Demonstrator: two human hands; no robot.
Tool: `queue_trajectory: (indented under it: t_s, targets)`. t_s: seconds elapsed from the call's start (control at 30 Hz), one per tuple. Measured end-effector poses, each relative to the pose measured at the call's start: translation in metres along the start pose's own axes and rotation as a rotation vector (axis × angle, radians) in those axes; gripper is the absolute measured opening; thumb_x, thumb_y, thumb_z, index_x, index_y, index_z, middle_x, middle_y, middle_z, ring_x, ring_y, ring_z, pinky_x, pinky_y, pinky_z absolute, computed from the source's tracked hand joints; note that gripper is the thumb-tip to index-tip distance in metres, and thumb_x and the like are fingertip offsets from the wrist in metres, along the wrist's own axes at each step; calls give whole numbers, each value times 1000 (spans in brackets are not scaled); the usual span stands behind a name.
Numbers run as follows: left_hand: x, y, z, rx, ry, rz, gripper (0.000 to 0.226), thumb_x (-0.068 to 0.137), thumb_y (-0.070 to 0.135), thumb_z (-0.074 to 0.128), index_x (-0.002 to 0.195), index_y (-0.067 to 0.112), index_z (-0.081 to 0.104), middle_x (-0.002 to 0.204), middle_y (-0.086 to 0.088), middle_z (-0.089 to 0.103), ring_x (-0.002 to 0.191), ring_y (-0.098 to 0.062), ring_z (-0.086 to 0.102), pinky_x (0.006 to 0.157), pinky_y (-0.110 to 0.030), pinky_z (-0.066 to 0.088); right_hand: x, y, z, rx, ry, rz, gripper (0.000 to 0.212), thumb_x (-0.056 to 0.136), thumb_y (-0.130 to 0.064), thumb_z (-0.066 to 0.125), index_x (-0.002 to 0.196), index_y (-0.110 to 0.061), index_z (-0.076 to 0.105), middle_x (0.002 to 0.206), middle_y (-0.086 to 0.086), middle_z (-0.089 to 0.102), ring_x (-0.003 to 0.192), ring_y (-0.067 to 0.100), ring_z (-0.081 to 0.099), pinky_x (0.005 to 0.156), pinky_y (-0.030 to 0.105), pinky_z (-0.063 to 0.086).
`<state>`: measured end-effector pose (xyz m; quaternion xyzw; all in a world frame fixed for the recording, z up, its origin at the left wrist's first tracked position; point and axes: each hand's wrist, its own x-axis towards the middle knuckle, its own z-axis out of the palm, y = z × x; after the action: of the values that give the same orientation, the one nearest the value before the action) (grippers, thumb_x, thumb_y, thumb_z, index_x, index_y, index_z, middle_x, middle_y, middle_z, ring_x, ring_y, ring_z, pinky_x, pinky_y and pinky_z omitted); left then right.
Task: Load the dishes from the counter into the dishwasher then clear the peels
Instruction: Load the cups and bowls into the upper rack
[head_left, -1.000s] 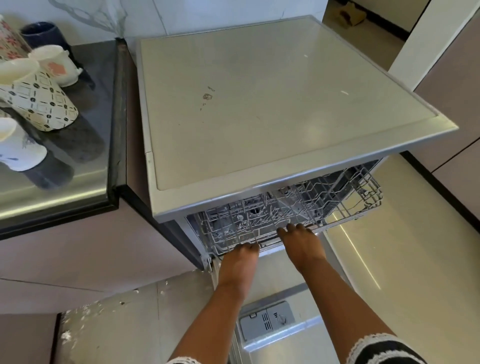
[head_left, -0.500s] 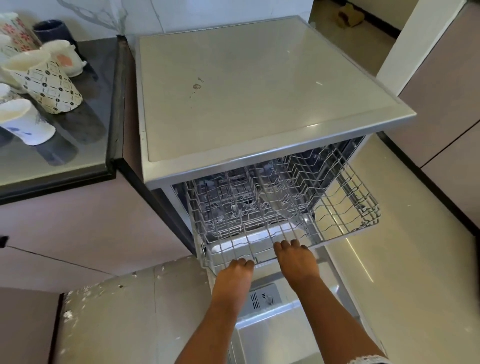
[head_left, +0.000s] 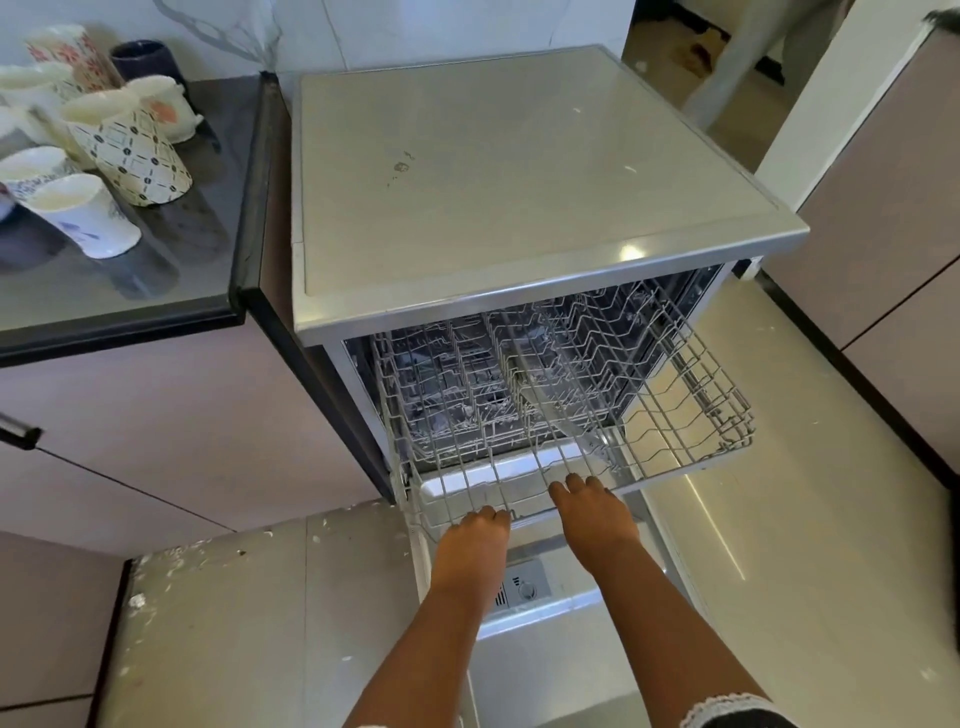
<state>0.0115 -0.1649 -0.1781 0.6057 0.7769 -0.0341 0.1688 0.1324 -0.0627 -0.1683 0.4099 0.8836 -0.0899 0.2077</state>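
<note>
The dishwasher (head_left: 519, 182) stands open with its door (head_left: 545, 649) folded down below me. Its empty wire upper rack (head_left: 691, 405) is drawn well out over the door. My left hand (head_left: 475, 540) grips the rack's front rail near its left corner, fingers curled over the wire. My right hand (head_left: 597, 514) grips the same rail a little to the right. Several mugs (head_left: 130, 150) stand on the dark counter (head_left: 156, 280) at the upper left, some patterned, one dark blue.
Scraps of peel (head_left: 192, 551) lie scattered on the floor left of the door. Pink cabinet fronts (head_left: 156, 431) run under the counter. A white pillar and more cabinets (head_left: 883, 197) close off the right side. A person's leg (head_left: 737, 57) shows at the top right.
Both hands have drawn the upper rack out toward me, from barely showing under the top to well out over the door. My view has pulled back and taken in more of the mugs.
</note>
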Motion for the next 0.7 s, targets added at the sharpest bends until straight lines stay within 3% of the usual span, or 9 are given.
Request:
queue_trajectory:
  t_s: [0.1, 0.17, 0.23, 0.3, 0.37, 0.57, 0.7]
  targets:
    - [7, 2, -3, 47, 124, -1, 46, 99, 17, 44, 145, 16, 35, 147, -11, 38, 137, -30, 35, 115, -44, 25, -5, -1, -6, -32, 52, -6, 59, 90, 0, 54, 144, -13, 33, 150, 15, 25, 132, 32, 36, 103, 39, 43]
    - [13, 5, -11, 30, 231, -35, 53, 99, 28, 48, 148, 18, 32, 155, -12, 29, 144, -33, 25, 117, -48, 15, -8, -3, -13, -78, 135, -28, 60, 91, -5, 53, 146, -13, 29, 153, 16, 20, 137, 35, 30, 112, 43, 33]
    - [17, 8, -23, 34, 351, -14, 61, 89, 33, 66, 143, 17, 43, 151, -14, 38, 141, -35, 32, 113, -51, 20, -9, -7, -21, -122, 254, -51, 59, 89, -10, 58, 143, -12, 35, 150, 18, 26, 138, 37, 30, 114, 49, 28]
    - [18, 8, -39, 49, 451, 9, 67, 78, 34, 76, 138, 16, 51, 146, -15, 45, 137, -36, 38, 109, -54, 28, -8, -9, -37, -96, 395, -58, 59, 72, -11, 76, 127, -10, 54, 135, 20, 47, 125, 39, 48, 105, 53, 41]
    - [17, 3, -60, 48, 525, 6, 68, 79, 34, 75, 139, 14, 50, 149, -15, 41, 139, -35, 35, 111, -55, 29, -9, -13, -61, -83, 472, -96, 59, 61, -10, 81, 117, -10, 62, 124, 18, 57, 115, 37, 57, 98, 53, 48]
    - [5, -30, -109, 101, 607, -90, 78, 90, 42, 60, 151, 14, 21, 160, -14, 9, 148, -34, 4, 116, -54, 8, -1, -38, -126, -84, 700, -236, 66, 75, -20, 76, 133, -13, 46, 135, 17, 55, 128, 38, 50, 112, 55, 31]
    - [-9, -72, -151, 116, 659, -157, 77, 89, 43, 62, 149, 11, 25, 159, -17, 15, 147, -36, 11, 116, -54, 10, 10, -78, -168, -66, 834, -358, 47, 87, -21, 60, 130, -14, 42, 135, 15, 54, 130, 37, 47, 112, 53, 30]
